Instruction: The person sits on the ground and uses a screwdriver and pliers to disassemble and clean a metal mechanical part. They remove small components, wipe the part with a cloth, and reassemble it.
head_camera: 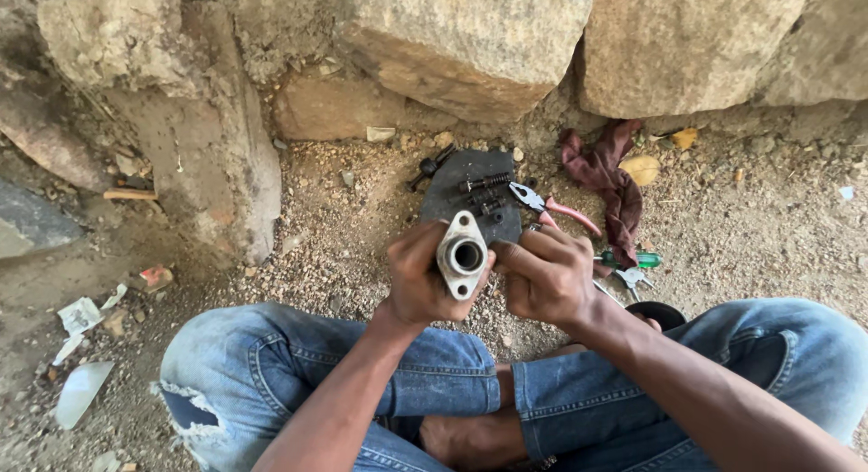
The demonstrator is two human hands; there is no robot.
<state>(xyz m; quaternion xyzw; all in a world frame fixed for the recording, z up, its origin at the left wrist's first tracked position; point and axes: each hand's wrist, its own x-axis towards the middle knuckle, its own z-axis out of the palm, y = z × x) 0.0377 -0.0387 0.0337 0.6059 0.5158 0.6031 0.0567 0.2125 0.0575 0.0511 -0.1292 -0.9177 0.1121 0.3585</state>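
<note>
A wall of large rough tan boulders [470, 38] is seen along the top of the view, with gravelly brown ground [362, 210] spread below it. Faded blue jeans [298, 372] are worn on the crossed legs at the bottom. A crumpled dark red rag [615, 183] is laid on the gravel to the right. A flat dark grey plate [466, 178] is set on the ground just beyond the hands, and small black bolts and a coiled spring [484, 183] are scattered on it. Red-handled pliers [551, 207] are rested at the plate's right edge, and a green-handled screwdriver [633, 259] is partly hidden behind the right hand.

A silvery metal flange with a round bore and an ear-shaped bolt hole at top and bottom [462, 253] is held up between both hands, above the knees and in front of the plate. The left hand [418, 278] is wrapped around its left side, with the fingers curled and pressed against the metal. The right hand [547, 278] is closed at its right edge, the fingers bunched together; what they pinch there cannot be told.
</note>
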